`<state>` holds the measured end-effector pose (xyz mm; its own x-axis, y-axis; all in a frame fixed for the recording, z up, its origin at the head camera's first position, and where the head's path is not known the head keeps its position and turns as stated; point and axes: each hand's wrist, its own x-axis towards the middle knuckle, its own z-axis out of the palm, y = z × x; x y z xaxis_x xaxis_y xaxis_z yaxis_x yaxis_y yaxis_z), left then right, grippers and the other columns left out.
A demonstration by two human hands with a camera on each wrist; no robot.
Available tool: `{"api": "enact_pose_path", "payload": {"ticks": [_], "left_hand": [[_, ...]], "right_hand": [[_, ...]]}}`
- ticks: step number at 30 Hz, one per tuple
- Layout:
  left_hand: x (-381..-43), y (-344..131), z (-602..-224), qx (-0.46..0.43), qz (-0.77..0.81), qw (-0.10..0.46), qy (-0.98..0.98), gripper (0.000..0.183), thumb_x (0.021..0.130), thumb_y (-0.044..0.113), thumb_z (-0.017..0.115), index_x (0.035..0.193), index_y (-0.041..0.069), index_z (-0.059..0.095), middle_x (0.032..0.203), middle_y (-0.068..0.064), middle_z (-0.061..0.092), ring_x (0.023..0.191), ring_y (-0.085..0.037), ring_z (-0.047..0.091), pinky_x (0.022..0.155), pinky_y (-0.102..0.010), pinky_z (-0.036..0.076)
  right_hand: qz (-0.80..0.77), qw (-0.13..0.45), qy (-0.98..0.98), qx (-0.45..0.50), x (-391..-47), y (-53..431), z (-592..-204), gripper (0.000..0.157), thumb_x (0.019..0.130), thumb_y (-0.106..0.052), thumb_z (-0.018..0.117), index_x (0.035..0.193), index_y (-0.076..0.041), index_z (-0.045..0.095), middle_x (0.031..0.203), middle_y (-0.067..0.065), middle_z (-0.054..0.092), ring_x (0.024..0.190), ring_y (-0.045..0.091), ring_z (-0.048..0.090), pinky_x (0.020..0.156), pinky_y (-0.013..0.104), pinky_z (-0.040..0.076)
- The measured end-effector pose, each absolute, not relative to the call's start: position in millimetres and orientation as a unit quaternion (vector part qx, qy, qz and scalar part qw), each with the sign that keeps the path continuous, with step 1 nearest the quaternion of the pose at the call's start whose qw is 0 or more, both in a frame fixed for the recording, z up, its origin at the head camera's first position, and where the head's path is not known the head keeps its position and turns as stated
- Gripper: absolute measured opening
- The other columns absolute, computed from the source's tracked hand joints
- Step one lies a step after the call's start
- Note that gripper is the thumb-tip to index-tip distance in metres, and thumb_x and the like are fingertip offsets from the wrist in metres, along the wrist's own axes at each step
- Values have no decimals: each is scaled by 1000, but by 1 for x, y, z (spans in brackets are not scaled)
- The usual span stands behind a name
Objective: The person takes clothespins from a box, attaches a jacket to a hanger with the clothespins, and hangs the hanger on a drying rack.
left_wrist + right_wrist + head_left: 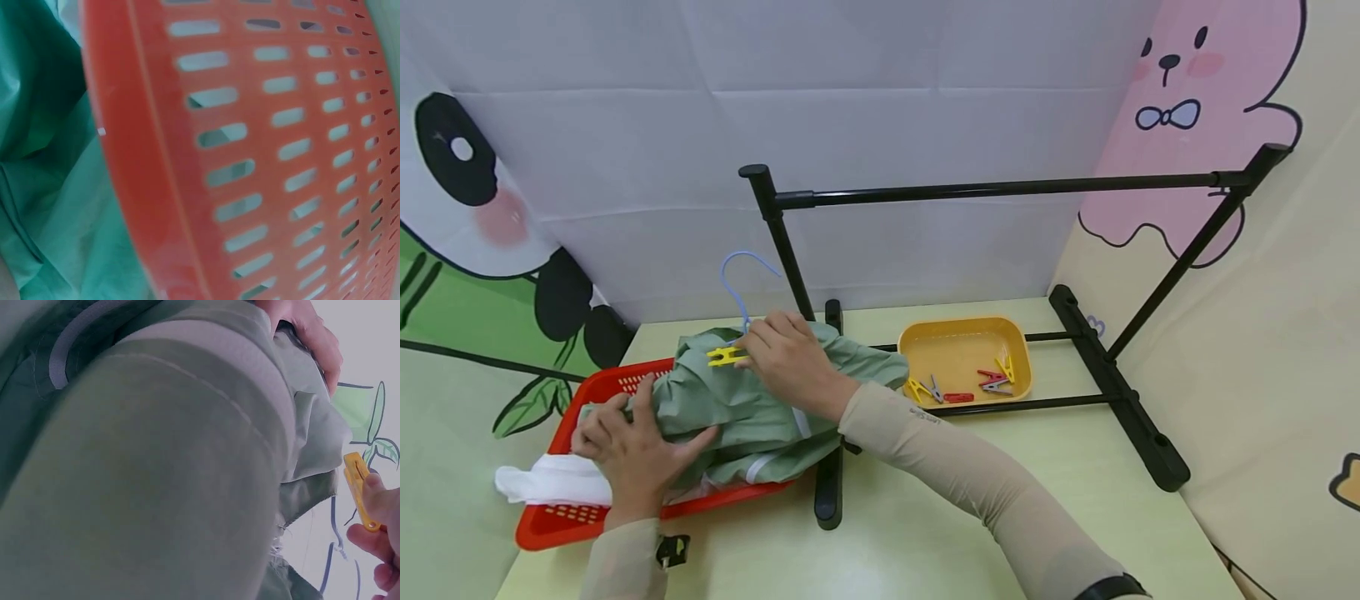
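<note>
A light blue hanger (736,287) stands up out of a green garment (730,417) with pale stripes, which lies bunched over a red basket (538,527). Between thumb and finger, my right hand (793,367) pinches a yellow clothespin (357,490); in the head view its fingertips are right at the hanger's neck. My left hand (636,450) holds the garment's left side, thumb spread across the front and fingers along the upper edge. In the left wrist view, the basket's slotted wall (281,150) fills most of the picture, with green cloth (69,206) beside it.
A black rack (1015,190) stands to the right of the basket, its foot (829,492) close by. A yellow tray (955,333) with several coloured clothespins sits over its lower bars. White cloth (553,481) hangs over the basket's left rim. A printed backdrop stands behind.
</note>
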<state>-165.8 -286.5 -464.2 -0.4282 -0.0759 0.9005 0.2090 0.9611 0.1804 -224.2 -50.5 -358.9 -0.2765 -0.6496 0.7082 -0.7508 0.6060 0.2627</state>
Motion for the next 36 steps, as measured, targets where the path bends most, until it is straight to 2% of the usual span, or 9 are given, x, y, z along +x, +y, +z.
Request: {"api": "enact_pose_path", "payload": {"ticks": [17,36], "left_hand": [[-166,-286,-466,-43,-139,536,-832,90,80,82,44,127,6,49,113,-28,39,101,-48,30,82,-65,14],[-169,-281,-463,-47,-121,558,-819,88,79,83,44,129,10,53,112,-27,42,98,-47,30,81,-64,14]], "right_hand": [[58,403,-803,436,-226,-55,-358,22,98,-37,62,104,-17,70,100,-6,66,91,13,49,89,28,32],[50,415,-798,435,-228,-52,-355,19,100,-32,59,101,-16,70,98,-5,66,92,15,53,91,29,34]]}}
